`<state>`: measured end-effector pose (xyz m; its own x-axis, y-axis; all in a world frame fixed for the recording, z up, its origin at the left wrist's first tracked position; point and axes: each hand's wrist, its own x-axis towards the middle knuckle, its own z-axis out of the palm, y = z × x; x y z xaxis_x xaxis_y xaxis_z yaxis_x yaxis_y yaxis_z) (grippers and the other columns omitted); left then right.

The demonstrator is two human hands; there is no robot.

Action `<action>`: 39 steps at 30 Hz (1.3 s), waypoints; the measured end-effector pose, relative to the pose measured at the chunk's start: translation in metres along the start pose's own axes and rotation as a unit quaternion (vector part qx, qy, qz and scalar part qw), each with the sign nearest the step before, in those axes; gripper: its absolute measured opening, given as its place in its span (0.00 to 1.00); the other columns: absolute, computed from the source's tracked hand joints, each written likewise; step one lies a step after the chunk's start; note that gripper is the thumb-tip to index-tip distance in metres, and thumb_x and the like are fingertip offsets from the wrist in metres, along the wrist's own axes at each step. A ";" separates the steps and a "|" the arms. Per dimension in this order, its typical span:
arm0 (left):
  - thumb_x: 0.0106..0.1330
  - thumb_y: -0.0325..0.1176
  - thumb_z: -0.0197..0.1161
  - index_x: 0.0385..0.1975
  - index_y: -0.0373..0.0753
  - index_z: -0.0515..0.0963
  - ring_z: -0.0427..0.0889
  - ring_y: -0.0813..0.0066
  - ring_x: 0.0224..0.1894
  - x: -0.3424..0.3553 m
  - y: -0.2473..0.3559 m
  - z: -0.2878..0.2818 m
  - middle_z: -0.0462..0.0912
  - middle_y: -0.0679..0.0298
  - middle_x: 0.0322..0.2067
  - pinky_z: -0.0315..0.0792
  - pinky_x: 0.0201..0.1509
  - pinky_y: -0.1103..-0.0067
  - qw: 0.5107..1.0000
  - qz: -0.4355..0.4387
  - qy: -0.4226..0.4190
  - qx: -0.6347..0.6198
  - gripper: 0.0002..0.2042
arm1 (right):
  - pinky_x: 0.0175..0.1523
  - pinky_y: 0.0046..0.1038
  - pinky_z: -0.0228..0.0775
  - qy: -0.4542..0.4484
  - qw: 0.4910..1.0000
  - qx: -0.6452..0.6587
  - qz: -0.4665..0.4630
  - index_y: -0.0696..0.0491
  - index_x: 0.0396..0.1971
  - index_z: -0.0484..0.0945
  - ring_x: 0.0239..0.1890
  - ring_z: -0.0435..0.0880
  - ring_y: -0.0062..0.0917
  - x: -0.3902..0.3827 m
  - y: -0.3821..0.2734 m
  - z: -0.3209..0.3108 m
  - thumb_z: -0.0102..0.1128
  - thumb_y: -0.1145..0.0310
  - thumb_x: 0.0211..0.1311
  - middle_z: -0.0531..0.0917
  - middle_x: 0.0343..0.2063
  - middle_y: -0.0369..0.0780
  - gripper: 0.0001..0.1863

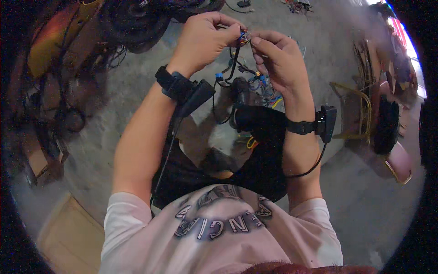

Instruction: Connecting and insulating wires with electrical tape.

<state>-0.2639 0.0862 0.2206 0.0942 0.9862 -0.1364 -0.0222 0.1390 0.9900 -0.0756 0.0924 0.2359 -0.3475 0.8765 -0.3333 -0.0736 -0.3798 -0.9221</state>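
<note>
My left hand (203,41) is closed in a pinch around the end of a wiring harness (235,61), where thin coloured wires show between the fingertips. Close beside it, my right hand (283,57) has thumb and forefinger pressed together at the same bunch of wires (245,38); the exact strand is too small to make out. From the hands the harness's black-sleeved cable hangs down toward the floor. A blue connector (219,76) sits on one of its branches, and more coloured wires (269,91) lie below, partly behind my right forearm.
Black coiled cables or tyres (132,23) are piled at the far left. A chair with a gold-coloured frame (365,109) stands at the right. Loose wire pieces (299,6) lie on the concrete floor at the far side. A flat tan board (70,233) is at the near left.
</note>
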 end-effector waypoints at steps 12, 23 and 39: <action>0.64 0.35 0.65 0.39 0.30 0.80 0.84 0.76 0.36 -0.008 -0.011 -0.028 0.85 0.61 0.35 0.79 0.43 0.80 1.000 0.017 0.015 0.021 0.12 | 0.29 0.18 0.67 0.146 0.894 -0.350 -0.240 0.56 0.35 0.81 0.24 0.76 0.14 -0.008 0.010 0.046 0.70 0.70 0.50 0.79 0.24 0.34 0.12; 0.64 0.36 0.65 0.38 0.32 0.82 0.84 0.78 0.33 -0.015 -0.007 -0.027 0.85 0.62 0.32 0.78 0.40 0.81 0.999 0.032 0.014 0.042 0.12 | 0.32 0.24 0.71 0.123 0.864 -0.376 -0.310 0.55 0.32 0.83 0.27 0.80 0.24 -0.009 0.015 0.046 0.69 0.70 0.52 0.81 0.25 0.39 0.08; 0.64 0.39 0.65 0.38 0.34 0.82 0.84 0.79 0.35 -0.018 -0.007 -0.028 0.86 0.62 0.33 0.77 0.42 0.82 0.996 0.036 0.007 0.083 0.13 | 0.36 0.32 0.74 0.122 0.804 -0.440 -0.382 0.56 0.37 0.81 0.32 0.82 0.37 -0.007 0.016 0.043 0.63 0.70 0.58 0.81 0.29 0.44 0.08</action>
<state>-0.2936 0.0697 0.2156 0.0841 0.9943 -0.0650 0.1368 0.0531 0.9892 -0.1147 0.0678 0.2321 -0.3125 0.8276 0.4663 0.5485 0.5580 -0.6227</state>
